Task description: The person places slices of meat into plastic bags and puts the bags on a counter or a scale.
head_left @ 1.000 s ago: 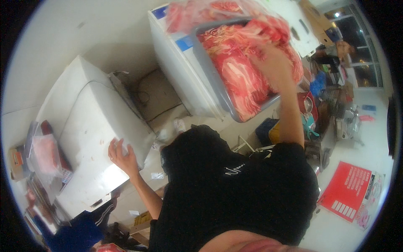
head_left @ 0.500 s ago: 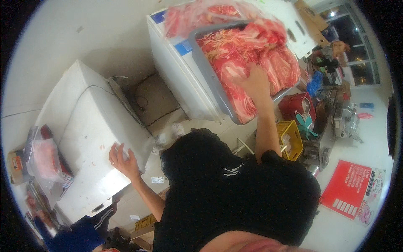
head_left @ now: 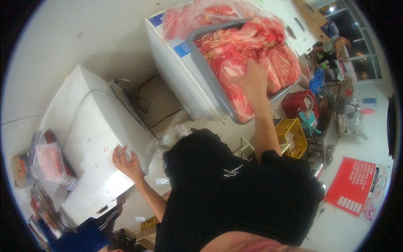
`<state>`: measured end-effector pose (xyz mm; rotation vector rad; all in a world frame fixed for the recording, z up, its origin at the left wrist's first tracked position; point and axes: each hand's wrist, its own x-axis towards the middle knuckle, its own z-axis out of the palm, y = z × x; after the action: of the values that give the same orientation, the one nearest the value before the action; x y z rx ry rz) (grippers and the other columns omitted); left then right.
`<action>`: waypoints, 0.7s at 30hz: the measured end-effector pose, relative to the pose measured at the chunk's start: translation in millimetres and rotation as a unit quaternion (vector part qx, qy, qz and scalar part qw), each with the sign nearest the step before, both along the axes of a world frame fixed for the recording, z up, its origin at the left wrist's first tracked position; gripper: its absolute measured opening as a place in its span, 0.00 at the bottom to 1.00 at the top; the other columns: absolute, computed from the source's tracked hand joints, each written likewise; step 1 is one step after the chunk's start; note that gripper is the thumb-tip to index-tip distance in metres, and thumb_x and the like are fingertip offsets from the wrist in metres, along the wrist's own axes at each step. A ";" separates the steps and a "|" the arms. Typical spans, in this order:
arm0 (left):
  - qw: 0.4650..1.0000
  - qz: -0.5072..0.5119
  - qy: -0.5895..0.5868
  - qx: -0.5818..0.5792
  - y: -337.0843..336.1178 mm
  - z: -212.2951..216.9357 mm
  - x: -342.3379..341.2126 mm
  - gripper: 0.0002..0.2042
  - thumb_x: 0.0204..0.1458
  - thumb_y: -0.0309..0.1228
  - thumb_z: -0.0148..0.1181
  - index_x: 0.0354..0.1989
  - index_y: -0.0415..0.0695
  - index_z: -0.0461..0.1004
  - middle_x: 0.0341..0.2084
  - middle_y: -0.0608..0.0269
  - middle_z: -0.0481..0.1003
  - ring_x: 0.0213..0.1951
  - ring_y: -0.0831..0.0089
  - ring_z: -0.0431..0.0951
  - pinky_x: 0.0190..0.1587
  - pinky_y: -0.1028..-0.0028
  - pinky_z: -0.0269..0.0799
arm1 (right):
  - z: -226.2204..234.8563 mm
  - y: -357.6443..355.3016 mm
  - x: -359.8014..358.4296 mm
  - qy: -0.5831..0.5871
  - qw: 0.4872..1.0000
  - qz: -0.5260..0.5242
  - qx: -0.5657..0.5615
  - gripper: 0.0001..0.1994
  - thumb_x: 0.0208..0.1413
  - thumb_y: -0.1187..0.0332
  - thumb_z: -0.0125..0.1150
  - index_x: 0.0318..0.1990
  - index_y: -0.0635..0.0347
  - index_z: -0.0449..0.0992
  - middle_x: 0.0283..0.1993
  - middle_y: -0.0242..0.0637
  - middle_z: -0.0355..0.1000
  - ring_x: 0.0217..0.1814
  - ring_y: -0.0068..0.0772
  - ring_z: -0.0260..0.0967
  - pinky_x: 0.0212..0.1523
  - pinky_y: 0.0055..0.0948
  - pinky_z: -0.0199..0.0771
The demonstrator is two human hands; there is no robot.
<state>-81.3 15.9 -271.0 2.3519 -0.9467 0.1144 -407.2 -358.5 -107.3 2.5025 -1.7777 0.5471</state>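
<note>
- Just under the right hand sits a deep grey rectangular plastic tray, set at a slant on a tall white box-shaped cabinet and filled to its rim with thinly sliced raw meat.
- Beyond that hand, touching the tray's far side or nearly so, I see a clear plastic bag of red meat lying on the same white top.
- Lower, to the right of the right forearm, there's a yellow plastic crate with something pale and filmy inside; a red container sits farther on, its contents hard to make out.
- The sliced meat looks bright red streaked with white fat, in loose folds, piled highest beyond the right hand, with stringier, paler shreds to its left.
- The right arm reaches forward, the hand pointing down onto the meat; its fingertips are hidden, so I can't tell whether it grips a slice.
- The left hand holds nothing, fingers spread and gently bent, at the near edge of a second, low white cabinet.
</note>
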 end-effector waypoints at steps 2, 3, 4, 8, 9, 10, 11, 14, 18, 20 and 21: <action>1.000 0.003 0.002 -0.003 2.7 -0.2 0.2 0.18 0.48 0.24 0.68 0.50 0.48 0.82 0.61 0.59 0.73 0.64 0.53 0.69 0.66 0.51 0.64 | -0.8 2.2 3.1 -0.011 1.000 0.007 -0.018 0.30 0.38 0.56 0.82 0.46 0.65 0.78 0.43 0.53 0.78 0.50 0.58 0.72 0.54 0.51 0.69; 1.000 0.003 -0.001 -0.008 3.6 -0.5 0.1 0.18 0.47 0.24 0.68 0.50 0.47 0.82 0.61 0.59 0.73 0.64 0.53 0.69 0.66 0.51 0.64 | -1.4 2.6 3.6 -0.015 1.000 0.009 -0.025 0.29 0.38 0.56 0.82 0.45 0.64 0.78 0.43 0.53 0.78 0.49 0.57 0.72 0.54 0.51 0.68; 1.000 0.003 -0.005 -0.012 4.3 -0.7 -0.1 0.18 0.47 0.24 0.68 0.49 0.47 0.82 0.61 0.58 0.73 0.64 0.53 0.69 0.66 0.51 0.64 | -2.1 2.8 3.6 -0.018 0.999 0.011 -0.032 0.28 0.37 0.57 0.82 0.44 0.63 0.79 0.42 0.52 0.78 0.48 0.57 0.72 0.54 0.51 0.68; 1.000 -0.009 -0.012 -0.012 0.4 4.2 0.2 0.17 0.48 0.24 0.67 0.48 0.46 0.83 0.60 0.57 0.73 0.64 0.52 0.69 0.66 0.50 0.65 | -5.3 2.6 -2.1 -0.010 0.998 0.032 -0.045 0.26 0.39 0.58 0.81 0.43 0.63 0.78 0.41 0.50 0.77 0.47 0.57 0.71 0.52 0.51 0.68; 1.000 -0.009 -0.014 -0.015 0.3 4.1 0.6 0.16 0.48 0.24 0.67 0.48 0.46 0.83 0.60 0.56 0.73 0.64 0.52 0.69 0.66 0.50 0.65 | -5.4 2.4 -2.5 -0.012 0.998 0.036 -0.046 0.25 0.39 0.59 0.81 0.43 0.63 0.78 0.41 0.49 0.77 0.47 0.57 0.71 0.52 0.51 0.69; 1.000 -0.008 -0.016 -0.018 0.0 2.9 0.5 0.16 0.48 0.24 0.67 0.48 0.46 0.83 0.60 0.56 0.73 0.64 0.52 0.69 0.66 0.51 0.65 | -4.9 2.5 -2.7 -0.014 0.998 0.040 -0.047 0.25 0.39 0.60 0.80 0.42 0.64 0.78 0.41 0.49 0.77 0.47 0.57 0.71 0.52 0.50 0.69; 1.000 -0.007 -0.017 -0.021 0.1 1.9 0.3 0.16 0.48 0.24 0.67 0.48 0.46 0.83 0.60 0.56 0.73 0.64 0.52 0.69 0.66 0.51 0.65 | -4.8 3.5 -2.5 -0.023 0.997 0.045 -0.053 0.24 0.40 0.61 0.80 0.42 0.63 0.78 0.41 0.48 0.77 0.46 0.56 0.71 0.51 0.50 0.69; 1.000 0.001 -0.010 -0.026 0.2 1.0 -1.0 0.16 0.48 0.23 0.67 0.48 0.46 0.83 0.59 0.56 0.74 0.64 0.52 0.69 0.66 0.51 0.65 | -4.4 6.0 0.6 -0.041 0.995 0.060 -0.071 0.21 0.40 0.65 0.80 0.40 0.62 0.78 0.42 0.45 0.76 0.46 0.54 0.71 0.50 0.49 0.70; 1.000 0.005 -0.012 -0.025 -1.0 3.8 -3.4 0.16 0.48 0.23 0.68 0.48 0.46 0.83 0.60 0.55 0.74 0.64 0.52 0.69 0.66 0.51 0.64 | -5.0 11.5 2.3 -0.050 0.993 0.080 -0.076 0.18 0.39 0.70 0.78 0.40 0.58 0.78 0.43 0.42 0.73 0.48 0.53 0.70 0.49 0.49 0.70; 1.000 0.006 -0.013 -0.027 -0.1 1.4 -2.7 0.16 0.48 0.23 0.68 0.48 0.46 0.83 0.60 0.55 0.74 0.64 0.52 0.70 0.66 0.51 0.64 | -5.5 13.2 5.5 -0.058 0.990 0.093 -0.086 0.18 0.38 0.72 0.77 0.40 0.57 0.78 0.44 0.41 0.72 0.50 0.52 0.69 0.50 0.49 0.70; 1.000 0.006 -0.014 -0.024 1.3 -0.1 -2.2 0.16 0.48 0.23 0.68 0.48 0.46 0.83 0.60 0.55 0.74 0.64 0.52 0.69 0.66 0.51 0.65 | -5.9 15.8 9.3 -0.064 0.988 0.102 -0.099 0.18 0.39 0.73 0.76 0.40 0.57 0.78 0.44 0.41 0.71 0.50 0.52 0.69 0.50 0.50 0.69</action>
<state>-83.5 17.2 -271.1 2.3174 -0.9320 0.1735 -398.0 -342.6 -113.2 2.5734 -1.4262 0.8662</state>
